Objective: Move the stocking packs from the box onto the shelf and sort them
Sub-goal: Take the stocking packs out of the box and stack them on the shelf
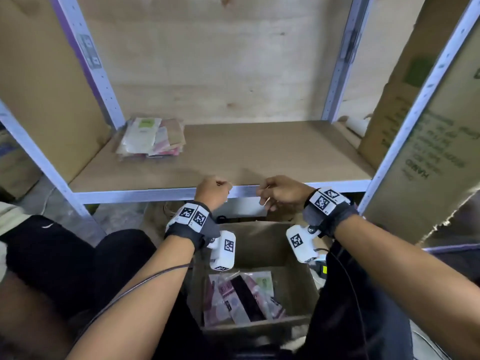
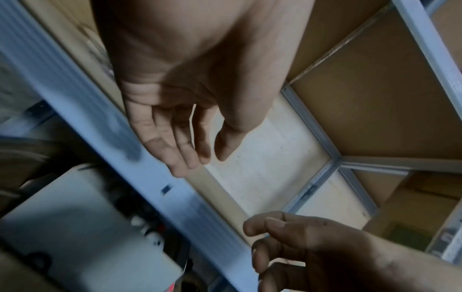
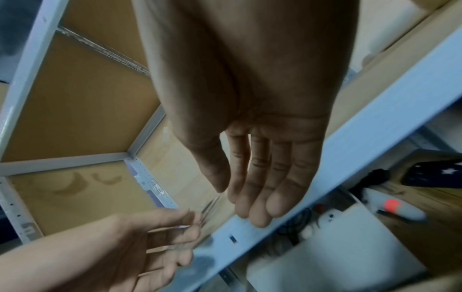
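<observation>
Stocking packs (image 1: 152, 137): one loose pile at shelf (image 1: 259, 157) back-left corner; more in box (image 1: 298, 289) below, between my arms, exact count unclear. My left grip (image 1: 213, 190) and right grip (image 1: 281, 190) near shelf front rail, both loose, fingers relaxed, holding nothing. Two cardboard sheets flank shelf bay.

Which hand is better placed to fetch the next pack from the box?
Left, narrowly. Both hands are empty at the shelf's front rail, but the packs lie toward the box's left side, more nearly below the left hand than the right hand.
</observation>
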Action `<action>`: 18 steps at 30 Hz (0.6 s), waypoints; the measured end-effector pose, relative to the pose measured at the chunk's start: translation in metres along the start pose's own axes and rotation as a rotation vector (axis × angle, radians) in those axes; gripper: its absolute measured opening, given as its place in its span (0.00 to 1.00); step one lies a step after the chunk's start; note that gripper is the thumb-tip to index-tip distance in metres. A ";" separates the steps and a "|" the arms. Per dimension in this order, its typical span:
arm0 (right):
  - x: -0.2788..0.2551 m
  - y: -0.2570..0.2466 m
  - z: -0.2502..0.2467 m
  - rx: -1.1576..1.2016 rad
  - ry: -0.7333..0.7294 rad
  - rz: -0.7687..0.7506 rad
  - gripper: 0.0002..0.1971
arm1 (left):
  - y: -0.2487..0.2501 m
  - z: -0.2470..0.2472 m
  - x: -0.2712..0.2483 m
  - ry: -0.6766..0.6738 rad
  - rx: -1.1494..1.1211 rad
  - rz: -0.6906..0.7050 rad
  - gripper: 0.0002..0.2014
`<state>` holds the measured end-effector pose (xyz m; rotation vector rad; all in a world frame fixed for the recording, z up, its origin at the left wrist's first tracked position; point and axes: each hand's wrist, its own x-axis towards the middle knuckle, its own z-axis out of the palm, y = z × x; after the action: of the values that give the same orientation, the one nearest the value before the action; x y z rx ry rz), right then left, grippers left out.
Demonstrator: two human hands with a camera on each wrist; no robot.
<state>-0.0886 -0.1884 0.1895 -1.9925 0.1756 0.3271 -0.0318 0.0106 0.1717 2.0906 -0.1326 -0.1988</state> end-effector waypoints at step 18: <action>0.046 0.166 0.063 -0.155 -0.179 0.338 0.07 | -0.165 0.113 -0.005 -0.298 0.177 -0.372 0.14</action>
<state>-0.0986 -0.2015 0.0070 -2.0715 0.3844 0.7526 -0.0566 -0.0012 -0.0261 2.2367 0.0650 -0.7481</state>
